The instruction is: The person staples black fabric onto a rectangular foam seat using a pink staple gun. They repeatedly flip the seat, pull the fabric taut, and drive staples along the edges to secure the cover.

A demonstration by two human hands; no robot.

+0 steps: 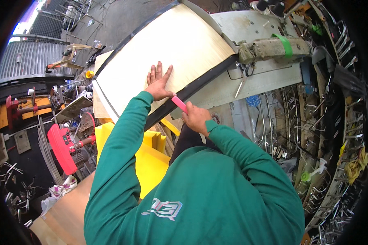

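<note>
My left hand lies flat with its fingers spread on a pale plywood-like panel. Dark material borders the panel along its near and far left edges. In my right hand is a flat pink tool, gripped at its near end. The tool's far tip meets the dark border, close beside my left thumb. Whether it has a blade cannot be made out. Both forearms are in green sleeves.
Right of the panel, a worn metal machine arm with green tape extends over a grey tabletop. Yellow sheet material hangs near my left forearm. A red machine stands at left; many bent metal rods lie at right.
</note>
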